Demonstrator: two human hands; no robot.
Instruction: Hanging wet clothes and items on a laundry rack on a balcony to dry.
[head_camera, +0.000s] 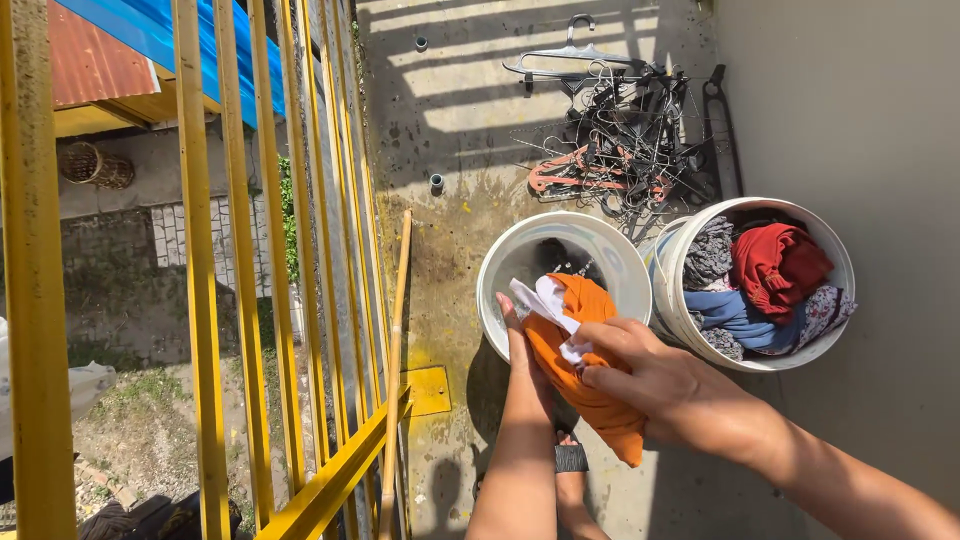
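My left hand (517, 335) and my right hand (650, 378) both grip a twisted orange garment with a white part (585, 345), held over the rim of a white bucket (505, 262). The cloth hangs down between my hands to about wrist level. Dark wet cloth lies inside that bucket. My sandalled foot (570, 462) shows below on the concrete floor.
A second white bucket (672, 300) at the right holds red, blue, grey and patterned clothes. A tangle of wire and plastic hangers (625, 135) lies at the back. Yellow railing bars (200, 270) run along the left, with a wooden stick (397, 350) leaning by them. A grey wall (860, 110) is at the right.
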